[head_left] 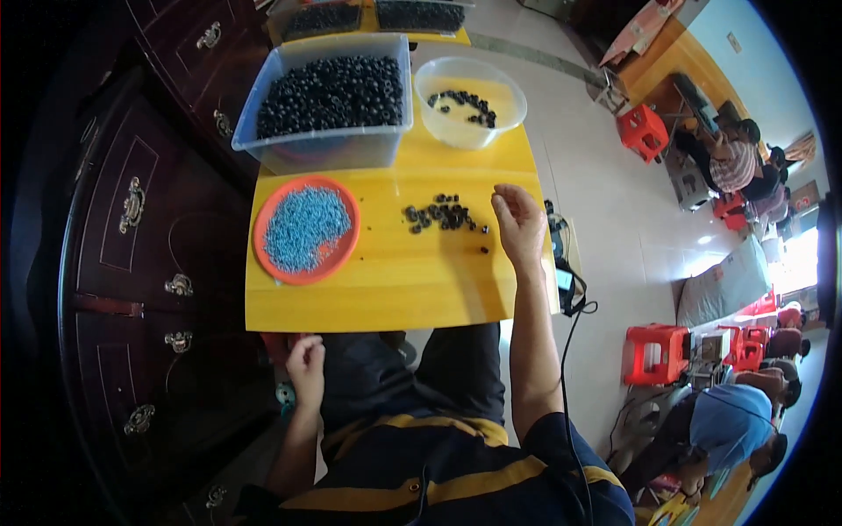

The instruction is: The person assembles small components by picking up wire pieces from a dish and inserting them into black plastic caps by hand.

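Observation:
On the yellow tabletop [395, 289] lies a loose scatter of small black ring-like parts [445, 216]. Just to the right of them hovers my right hand [521, 221], its fingers bent and drawn together; anything between the fingertips is too small or hidden to make out. Below the front edge, at the left, my left hand [306, 364] is held low with curled fingers, and what it may hold cannot be seen. An orange-red plate [326, 268] carries a heap of small blue pin-like pieces [303, 226], with part of its bottom bare.
Behind the plate stands a clear bin [351, 158] full of black parts. To its right, a round translucent tub [438, 131] holds several more. Dark wooden cabinets [132, 263] flank the left. A cable [566, 368] hangs at right. Red stools [653, 355] and seated people are farther off.

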The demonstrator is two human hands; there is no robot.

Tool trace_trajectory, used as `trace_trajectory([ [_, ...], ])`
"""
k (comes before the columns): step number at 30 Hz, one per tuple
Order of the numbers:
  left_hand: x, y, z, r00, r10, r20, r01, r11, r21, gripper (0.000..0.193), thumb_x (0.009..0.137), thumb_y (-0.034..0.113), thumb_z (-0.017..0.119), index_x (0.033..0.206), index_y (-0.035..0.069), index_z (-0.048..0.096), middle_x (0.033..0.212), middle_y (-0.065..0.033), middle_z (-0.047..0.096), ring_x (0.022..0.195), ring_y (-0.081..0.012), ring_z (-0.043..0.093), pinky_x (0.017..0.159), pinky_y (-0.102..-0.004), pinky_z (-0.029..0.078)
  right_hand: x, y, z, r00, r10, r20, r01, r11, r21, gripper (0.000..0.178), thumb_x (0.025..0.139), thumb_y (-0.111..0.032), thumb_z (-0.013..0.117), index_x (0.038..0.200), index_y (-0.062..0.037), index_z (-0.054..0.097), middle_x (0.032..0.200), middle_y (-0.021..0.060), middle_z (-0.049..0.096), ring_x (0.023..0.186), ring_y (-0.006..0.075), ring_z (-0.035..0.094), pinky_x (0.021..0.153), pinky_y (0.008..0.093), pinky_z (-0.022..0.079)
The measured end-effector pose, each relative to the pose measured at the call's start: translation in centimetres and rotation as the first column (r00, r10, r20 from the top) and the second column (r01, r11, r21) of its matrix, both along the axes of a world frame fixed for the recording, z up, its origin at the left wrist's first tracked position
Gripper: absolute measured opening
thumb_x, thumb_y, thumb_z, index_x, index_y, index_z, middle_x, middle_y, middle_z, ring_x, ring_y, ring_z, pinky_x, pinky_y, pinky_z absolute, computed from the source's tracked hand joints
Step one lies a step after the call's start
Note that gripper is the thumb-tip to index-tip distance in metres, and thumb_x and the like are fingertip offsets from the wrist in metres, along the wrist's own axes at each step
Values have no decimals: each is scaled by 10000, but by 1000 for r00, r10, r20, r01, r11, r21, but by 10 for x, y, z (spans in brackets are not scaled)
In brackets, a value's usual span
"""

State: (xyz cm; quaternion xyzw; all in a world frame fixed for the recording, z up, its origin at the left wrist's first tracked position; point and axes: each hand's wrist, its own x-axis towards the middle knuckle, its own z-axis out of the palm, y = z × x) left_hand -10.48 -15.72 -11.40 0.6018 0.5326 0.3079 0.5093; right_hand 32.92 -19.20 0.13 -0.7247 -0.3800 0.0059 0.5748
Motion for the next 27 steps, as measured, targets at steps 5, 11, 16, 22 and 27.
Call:
trace_trajectory([
  [5, -3, 29, -52, 904, 421, 80, -222, 620, -752, 288, 944, 142, 588, 1188, -3, 640, 1101, -111, 689, 947, -216, 669, 806, -353, 561, -20, -63, -45, 995, -88, -53, 78, 983, -165, 155, 859, -59, 685, 1003, -1, 694, 883, 132, 704, 770, 184, 687, 709, 290, 535],
  [11, -23, 22, -74, 942, 265, 206, -16, 648, -761, 287, 944, 135, 584, 1186, -10, 638, 1094, -109, 690, 947, -216, 670, 804, -354, 565, -37, -74, -35, 995, -58, 84, 75, 973, -220, 142, 877, -63, 676, 1007, -5, 688, 876, 100, 683, 762, 148, 652, 710, 273, 527],
  [16, -36, 16, -90, 943, 160, 292, 119, 657, -744, 286, 944, 128, 580, 1184, -17, 636, 1087, -106, 692, 948, -216, 671, 802, -354, 568, -45, -68, -42, 997, -67, 45, 73, 984, -161, 138, 886, -79, 668, 999, -3, 690, 884, 103, 687, 766, 153, 650, 726, 280, 522],
  [22, -55, 5, -74, 879, 96, 466, 319, 608, -727, 258, 929, 99, 591, 1150, -22, 647, 1060, -96, 701, 944, -214, 679, 810, -347, 571, -38, -71, -56, 999, -39, 20, 41, 997, -72, 112, 884, -55, 653, 971, 7, 687, 871, 114, 681, 751, 171, 643, 702, 281, 513],
  [27, -92, 10, -95, 916, -138, 378, 350, 736, -580, 198, 889, 78, 612, 1050, -20, 675, 997, -79, 716, 868, -222, 676, 800, -324, 536, -43, -63, -50, 999, -31, -21, 30, 998, -48, 148, 928, -91, 640, 1017, 21, 676, 896, 65, 703, 825, 106, 641, 766, 250, 512],
])
